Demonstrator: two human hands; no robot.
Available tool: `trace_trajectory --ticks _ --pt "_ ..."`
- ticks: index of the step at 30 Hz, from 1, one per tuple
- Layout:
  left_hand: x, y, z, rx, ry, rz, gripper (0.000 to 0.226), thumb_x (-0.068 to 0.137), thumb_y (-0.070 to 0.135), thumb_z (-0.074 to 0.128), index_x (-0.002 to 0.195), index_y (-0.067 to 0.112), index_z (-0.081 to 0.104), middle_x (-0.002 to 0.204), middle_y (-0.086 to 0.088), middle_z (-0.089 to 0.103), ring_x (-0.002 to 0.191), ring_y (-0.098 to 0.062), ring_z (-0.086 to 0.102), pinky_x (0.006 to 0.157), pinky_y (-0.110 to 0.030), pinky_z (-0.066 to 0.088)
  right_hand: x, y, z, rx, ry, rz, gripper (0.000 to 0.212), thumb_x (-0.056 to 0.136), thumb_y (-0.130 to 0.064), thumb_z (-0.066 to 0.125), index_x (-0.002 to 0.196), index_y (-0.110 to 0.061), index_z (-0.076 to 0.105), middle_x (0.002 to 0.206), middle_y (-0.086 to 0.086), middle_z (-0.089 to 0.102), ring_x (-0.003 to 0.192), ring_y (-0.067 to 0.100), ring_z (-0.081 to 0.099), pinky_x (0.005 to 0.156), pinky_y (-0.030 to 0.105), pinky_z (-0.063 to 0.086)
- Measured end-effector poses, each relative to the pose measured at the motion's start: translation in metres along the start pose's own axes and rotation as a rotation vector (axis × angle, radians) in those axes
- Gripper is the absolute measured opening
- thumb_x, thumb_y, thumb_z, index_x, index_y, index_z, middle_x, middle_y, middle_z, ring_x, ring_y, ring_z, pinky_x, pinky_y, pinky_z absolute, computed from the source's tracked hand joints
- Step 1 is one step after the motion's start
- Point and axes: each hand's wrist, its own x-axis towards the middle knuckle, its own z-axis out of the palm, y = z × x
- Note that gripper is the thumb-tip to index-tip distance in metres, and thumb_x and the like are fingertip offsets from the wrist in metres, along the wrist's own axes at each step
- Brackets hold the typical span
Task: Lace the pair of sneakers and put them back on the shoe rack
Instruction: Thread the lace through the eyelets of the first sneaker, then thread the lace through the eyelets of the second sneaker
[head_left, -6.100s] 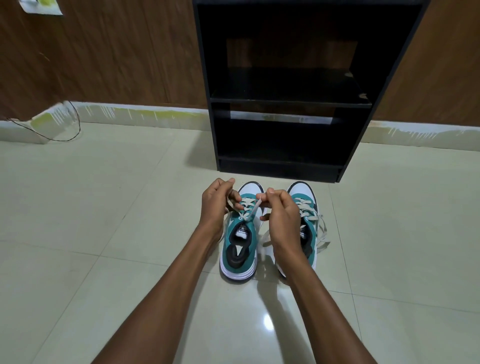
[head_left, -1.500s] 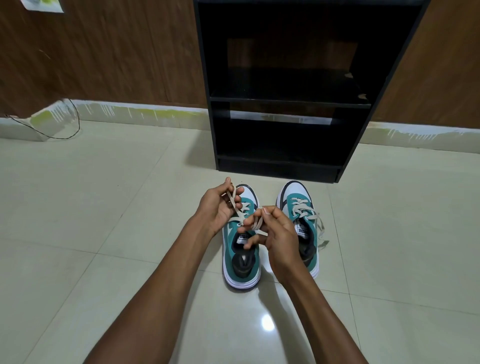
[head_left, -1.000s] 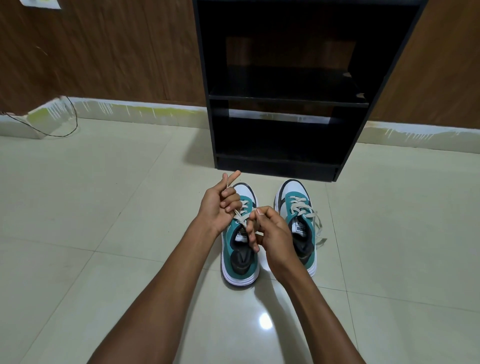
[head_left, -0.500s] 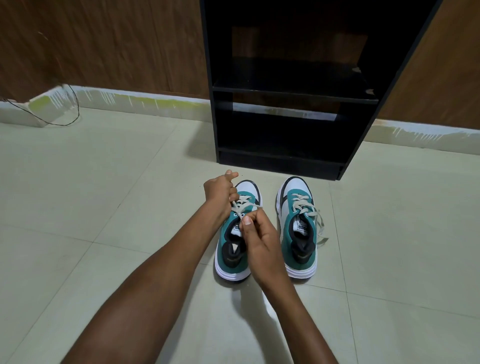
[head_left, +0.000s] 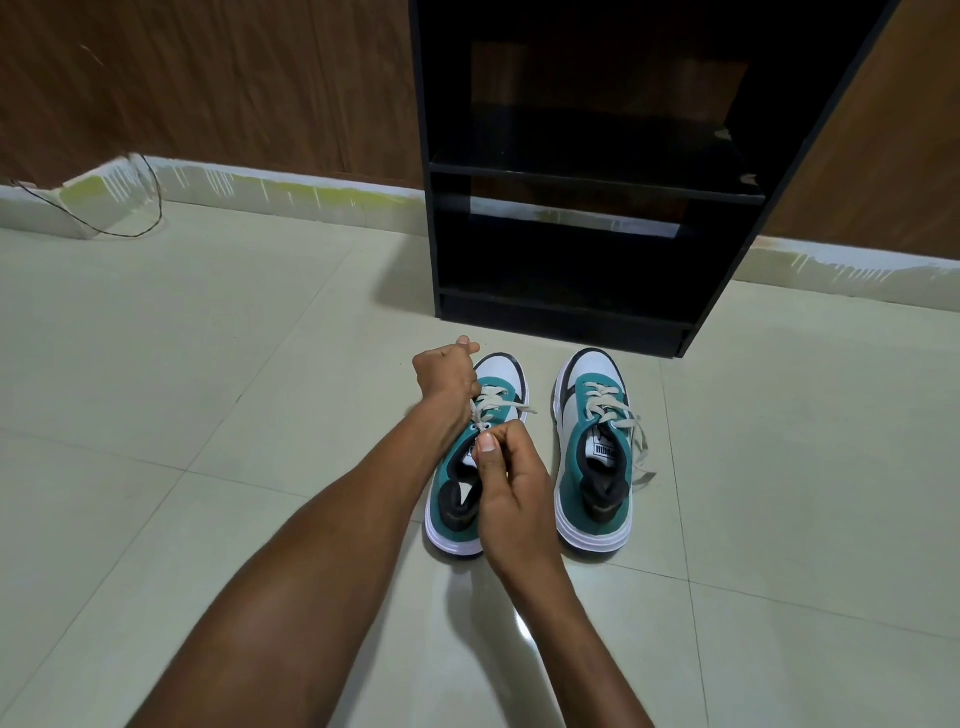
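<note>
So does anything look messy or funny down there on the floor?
A bit. The right sneaker's lace ends hang loose over its outer side onto the floor, untied. A thin black wire also trails along the floor by the wall at far left. The shoe rack stands with no shoes on it.

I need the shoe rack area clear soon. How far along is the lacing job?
Done, by the look of it: the right sneaker is laced, its loose ends trailing on the floor. In hand: the left hand and right hand are pulling the lace on the left sneaker; whether it is knotted is hidden. Left: both sneakers stand on the floor, and the black shoe rack holds no shoes on its visible shelves.
</note>
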Motion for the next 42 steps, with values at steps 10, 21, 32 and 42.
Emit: trace_trajectory --ticks 10,21,32,42 --pt "-0.011 -0.001 0.004 0.074 -0.017 0.056 0.024 0.102 0.024 0.057 0.093 0.01 0.074 0.063 -0.001 0.05 0.042 -0.011 0.034 0.037 -0.021 0.033 -0.004 0.004 -0.003 -0.067 0.008 -0.034 0.031 0.102 -0.031 0.04 0.084 -0.007 0.046 0.077 0.003 0.053 0.07 0.023 0.048 0.067 0.045 0.044" --pt "-0.017 0.022 -0.017 0.295 -0.065 0.188 0.036 0.09 0.032 0.064 0.062 0.009 0.057 0.059 -0.005 0.054 0.049 -0.021 0.047 0.057 -0.032 0.044 -0.013 0.038 -0.001 -0.369 0.087 0.06 0.039 0.076 -0.057 0.07 0.084 -0.024 0.05 0.104 -0.01 0.049 0.103 0.012 0.048 0.084 0.024 0.043" --pt "-0.028 0.042 -0.053 0.825 0.197 0.463 0.019 0.085 0.028 0.059 0.099 0.015 0.057 0.107 -0.005 0.065 0.106 -0.033 0.057 0.079 -0.037 0.043 0.036 0.019 0.021 -0.351 0.1 0.364 0.043 0.077 -0.039 0.074 0.1 -0.022 0.042 0.104 0.001 0.063 0.091 0.028 0.06 0.074 0.037 0.045" --pt "-0.075 0.027 0.003 0.583 -0.274 0.452 0.015 0.085 0.033 0.07 0.084 0.019 0.064 0.081 -0.006 0.073 0.076 -0.022 0.069 0.062 -0.026 0.052 0.047 -0.008 -0.052 -0.494 0.368 0.145 0.016 0.088 -0.023 0.067 0.104 -0.019 0.068 0.106 -0.003 0.07 0.095 0.016 0.066 0.08 0.029 0.051"
